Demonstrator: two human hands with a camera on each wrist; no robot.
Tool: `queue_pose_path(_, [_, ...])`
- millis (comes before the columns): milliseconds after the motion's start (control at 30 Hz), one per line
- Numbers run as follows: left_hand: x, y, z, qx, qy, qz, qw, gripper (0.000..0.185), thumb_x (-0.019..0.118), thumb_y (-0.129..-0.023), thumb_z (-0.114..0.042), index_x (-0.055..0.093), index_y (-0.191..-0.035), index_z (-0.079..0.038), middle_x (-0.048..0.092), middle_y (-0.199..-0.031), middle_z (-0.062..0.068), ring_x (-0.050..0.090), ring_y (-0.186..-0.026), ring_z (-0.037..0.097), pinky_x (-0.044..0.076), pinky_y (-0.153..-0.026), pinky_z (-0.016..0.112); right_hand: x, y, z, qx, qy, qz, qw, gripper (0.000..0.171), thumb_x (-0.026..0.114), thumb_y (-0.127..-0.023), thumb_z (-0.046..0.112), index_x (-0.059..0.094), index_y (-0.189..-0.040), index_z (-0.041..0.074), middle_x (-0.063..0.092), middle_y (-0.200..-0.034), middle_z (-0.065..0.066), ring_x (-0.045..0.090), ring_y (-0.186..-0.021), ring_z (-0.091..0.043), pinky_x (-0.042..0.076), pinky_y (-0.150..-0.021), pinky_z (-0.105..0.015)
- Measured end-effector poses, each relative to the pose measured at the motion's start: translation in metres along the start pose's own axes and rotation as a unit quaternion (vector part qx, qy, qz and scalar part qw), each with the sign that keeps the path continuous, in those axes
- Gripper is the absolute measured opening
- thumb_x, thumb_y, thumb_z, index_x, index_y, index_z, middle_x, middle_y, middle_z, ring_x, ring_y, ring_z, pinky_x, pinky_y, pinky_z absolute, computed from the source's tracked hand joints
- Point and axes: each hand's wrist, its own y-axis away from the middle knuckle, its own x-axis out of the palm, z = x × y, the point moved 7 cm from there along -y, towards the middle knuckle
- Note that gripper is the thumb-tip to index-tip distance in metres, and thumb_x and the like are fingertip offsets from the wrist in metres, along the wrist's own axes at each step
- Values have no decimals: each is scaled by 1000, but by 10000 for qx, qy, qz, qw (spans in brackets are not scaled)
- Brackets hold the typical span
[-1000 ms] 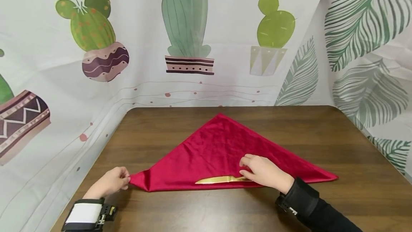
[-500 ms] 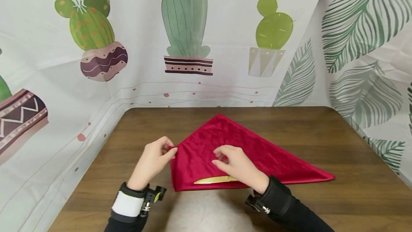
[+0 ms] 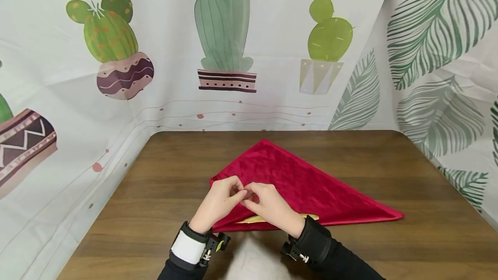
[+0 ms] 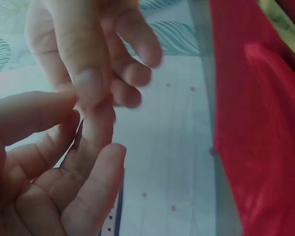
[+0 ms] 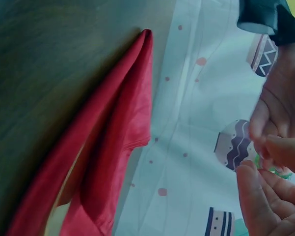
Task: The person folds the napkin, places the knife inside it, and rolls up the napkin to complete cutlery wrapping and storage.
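A red cloth [image 3: 311,185] lies on the wooden table [image 3: 389,159] as a flat triangle, its left corner folded in over the middle. A gold knife [image 3: 254,220] pokes out from under the near edge, mostly covered. My left hand [image 3: 237,193] and right hand [image 3: 250,195] meet fingertip to fingertip just above the folded part. In the left wrist view my left hand [image 4: 88,142] has loosely curled fingers touching the right hand's fingers [image 4: 113,64], with no cloth between them; the red cloth [image 4: 255,123] lies beside. The right wrist view shows the right hand [image 5: 265,187] also holding nothing.
A printed backdrop with cactus pots [image 3: 223,33] and leaves [image 3: 439,33] hangs close behind and to both sides of the table. Bare wood [image 3: 163,176] shows left, right and beyond the cloth. The cloth's right corner [image 3: 398,217] points toward the right edge.
My left hand carried the cloth's left corner rightward and folded it over the middle. My right hand lifted off the knife handle and moved left to meet the left hand.
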Motion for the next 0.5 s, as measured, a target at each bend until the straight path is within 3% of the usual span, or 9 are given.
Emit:
queue_pose_path(133, [3, 5, 11, 3, -107, 80, 9999, 15, 64, -76, -2, 52, -71, -9, 47, -59, -7, 40, -51, 5, 38, -49, 21, 5, 0, -12, 257, 230, 280, 9990, 14, 66, -77, 8, 60, -89, 3, 61, -79, -4, 58, -68, -9, 47, -60, -21])
queue_pose_path(300, [5, 12, 26, -91, -318, 249, 9991, 17, 65, -76, -3, 50, -71, -9, 49, -62, -7, 47, -57, 7, 41, -54, 22, 4, 2, -33, 610, 899, 641, 9920, 20, 68, -76, 12, 60, -91, 0, 62, -82, -9, 59, -69, -13, 47, -61, -22])
queue_pose_path(400, [7, 17, 37, -286, -527, 411, 9974, 17, 66, -76, -5, 50, -71, -9, 51, -63, -6, 51, -60, 8, 42, -56, 23, 3, 4, -47, 886, 1439, 961, 9809, 24, 69, -75, 16, 61, -94, 2, 61, -86, -8, 58, -71, -15, 47, -62, -27])
queue_pose_path(500, [9, 22, 47, -502, -768, 599, 9940, 17, 67, -74, -6, 51, -73, -8, 55, -66, -3, 53, -63, 12, 44, -58, 26, 4, 8, -60, 1184, 2021, 1324, 9631, 27, 70, -74, 19, 62, -95, 4, 59, -85, -6, 56, -74, -17, 47, -62, -31])
